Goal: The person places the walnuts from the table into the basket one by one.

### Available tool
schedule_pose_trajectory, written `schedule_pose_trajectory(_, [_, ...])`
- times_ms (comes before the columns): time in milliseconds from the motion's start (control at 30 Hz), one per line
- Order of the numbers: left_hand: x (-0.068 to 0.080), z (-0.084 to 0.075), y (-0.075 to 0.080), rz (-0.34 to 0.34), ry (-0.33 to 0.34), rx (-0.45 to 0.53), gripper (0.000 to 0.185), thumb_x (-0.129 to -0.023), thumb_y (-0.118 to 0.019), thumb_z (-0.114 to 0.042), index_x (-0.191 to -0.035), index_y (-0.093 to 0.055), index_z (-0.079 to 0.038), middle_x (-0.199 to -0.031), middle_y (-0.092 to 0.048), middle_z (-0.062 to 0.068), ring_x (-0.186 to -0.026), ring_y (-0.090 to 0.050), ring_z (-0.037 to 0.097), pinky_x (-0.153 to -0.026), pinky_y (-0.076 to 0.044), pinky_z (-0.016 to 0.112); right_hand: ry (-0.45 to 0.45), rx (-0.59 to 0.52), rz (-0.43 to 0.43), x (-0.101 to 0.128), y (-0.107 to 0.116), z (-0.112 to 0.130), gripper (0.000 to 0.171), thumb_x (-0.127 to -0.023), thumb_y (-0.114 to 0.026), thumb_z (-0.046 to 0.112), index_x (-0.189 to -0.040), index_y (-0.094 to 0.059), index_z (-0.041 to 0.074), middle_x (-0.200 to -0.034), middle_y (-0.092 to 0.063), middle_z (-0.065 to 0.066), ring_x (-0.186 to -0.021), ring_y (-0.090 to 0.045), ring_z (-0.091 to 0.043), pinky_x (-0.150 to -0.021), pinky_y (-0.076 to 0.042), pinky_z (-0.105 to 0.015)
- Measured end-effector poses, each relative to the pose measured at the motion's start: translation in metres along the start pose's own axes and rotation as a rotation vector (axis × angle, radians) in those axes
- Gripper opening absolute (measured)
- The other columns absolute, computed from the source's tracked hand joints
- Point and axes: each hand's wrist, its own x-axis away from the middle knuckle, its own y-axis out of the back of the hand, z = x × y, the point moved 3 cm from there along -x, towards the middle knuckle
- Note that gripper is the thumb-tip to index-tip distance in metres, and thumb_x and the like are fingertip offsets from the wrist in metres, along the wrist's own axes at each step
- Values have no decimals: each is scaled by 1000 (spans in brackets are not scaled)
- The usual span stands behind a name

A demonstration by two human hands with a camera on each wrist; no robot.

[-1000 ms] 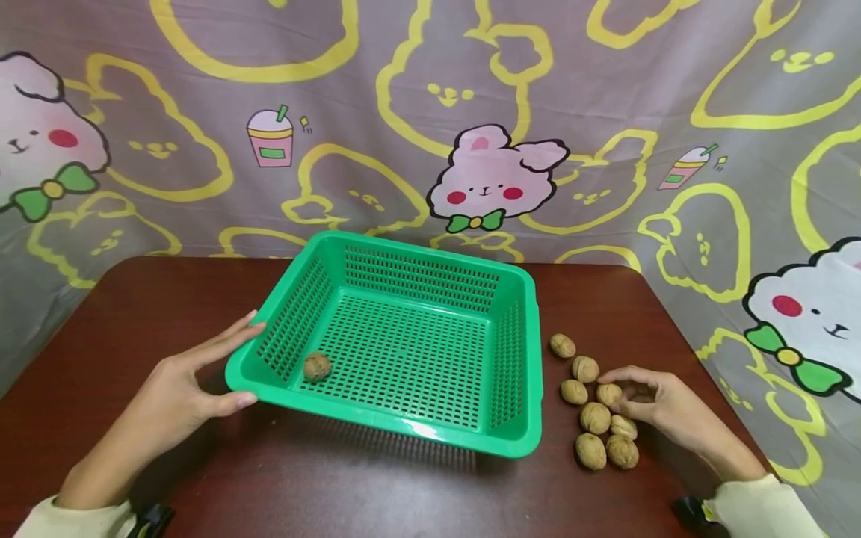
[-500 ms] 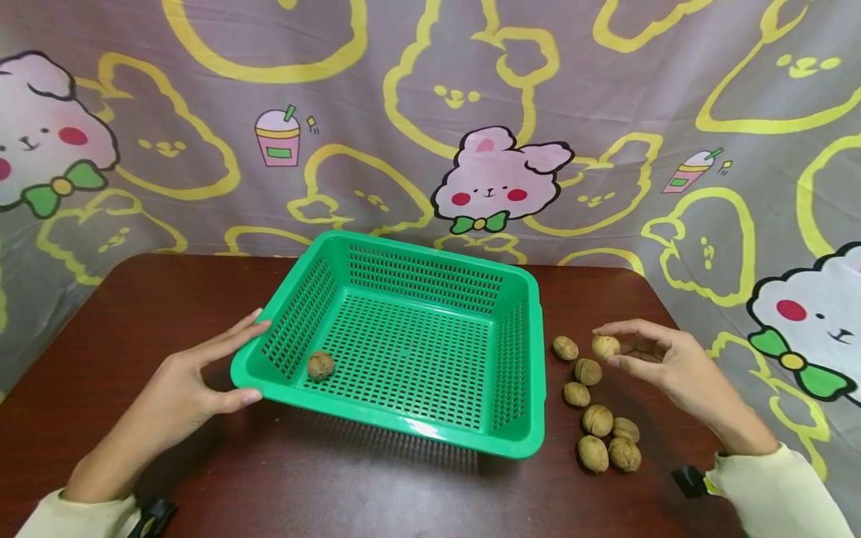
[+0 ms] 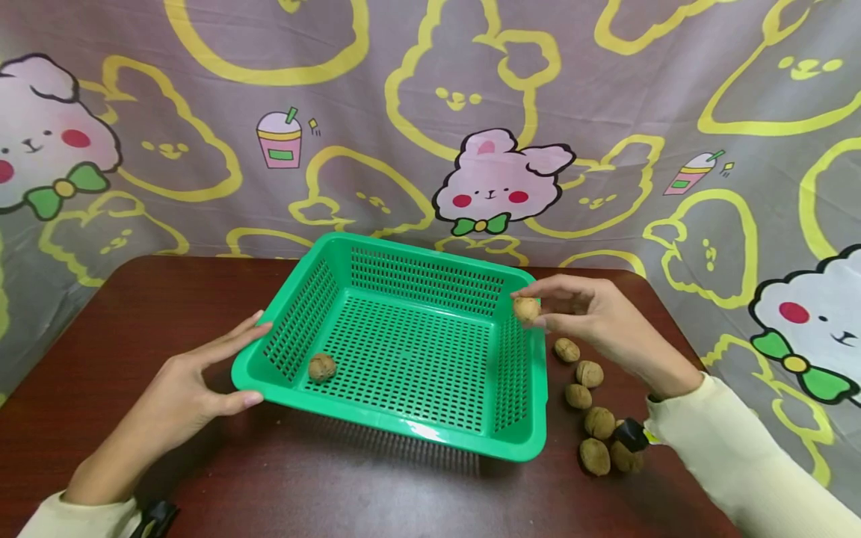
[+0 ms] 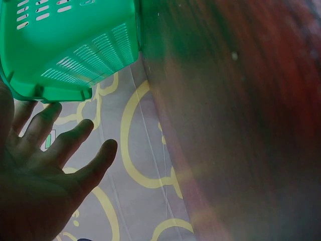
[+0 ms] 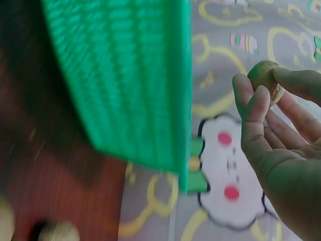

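Hard-shelled and light, the walnut is pinched at its sides by right hand fingertips.

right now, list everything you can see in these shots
basket: 1, green, middle of table
walnut in basket: 1, brown, near left corner
held walnut: 1, brown, over basket's right rim
loose walnuts: 6, brown, on table right of basket
table: 1, dark red-brown
backdrop: 1, grey with yellow and pink bunnies, behind table
left hand: fingers straight, touching basket's left rim
right hand: pinching held walnut
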Motion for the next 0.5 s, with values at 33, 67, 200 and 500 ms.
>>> schedule_pose_trajectory(33, [0,0,0,0,1,1,89,-74,-95,-18,-153,-55,-27,-164,-43,-17,-136,-33,-26,-97,-28,-4,4,-18,16,-5,-4,4,30,-99,-73,27,-130,-72,24,-131,-73,3,-106,-74,-22,-84,-61,-36])
schedule_pose_trajectory(67, [0,0,0,0,1,1,89,-74,-95,-18,-153,-55,-28,-164,-43,-17,-136,-33,-26,-97,-28,-4,9,-43,35,-11,-8,8,30,-99,-73,26,-129,-72,23,-131,-73,3,-106,-73,-23,-87,-61,-37])
schedule_pose_trajectory(200, [0,0,0,-5,-2,-8,89,-74,-96,-19,-153,-56,-28,-164,-44,-16,-135,-33,-26,-97,-28,-4,53,-167,120,-34,-25,24,32,-100,-72,17,-131,-71,16,-131,-73,-3,-107,-74,-25,-94,-60,-41])
schedule_pose_trajectory(500, [0,0,0,-2,4,-6,88,-75,-95,-18,-153,-56,-29,-165,-43,-15,-136,-33,-25,-97,-26,-3,70,-405,236,-76,-64,47,31,-98,-71,8,-129,-70,6,-126,-75,-12,-104,-76,-32,-93,-59,-41])
